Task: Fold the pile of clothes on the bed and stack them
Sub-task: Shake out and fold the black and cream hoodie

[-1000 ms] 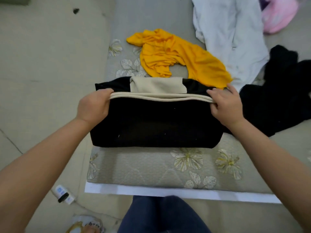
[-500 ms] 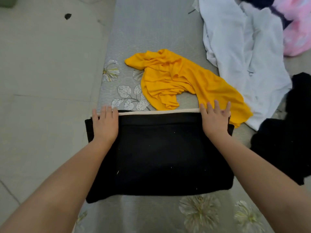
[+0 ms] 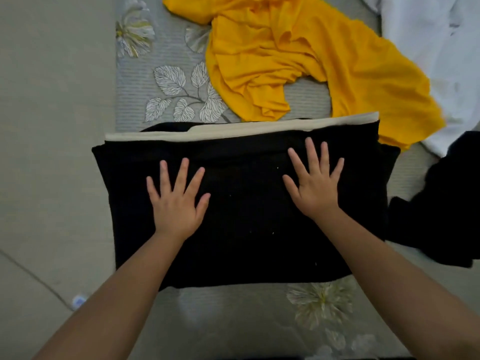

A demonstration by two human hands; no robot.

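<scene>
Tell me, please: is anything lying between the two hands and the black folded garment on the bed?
No, nothing visible. The left hand and the right hand both rest flat, fingers spread, directly on the black folded garment. The yellow garment lies beyond its far edge, away from both hands.

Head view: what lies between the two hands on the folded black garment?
Only bare black fabric of the folded black garment with the cream band lies between the left hand and the right hand, both pressed flat on it in the head view.
</scene>
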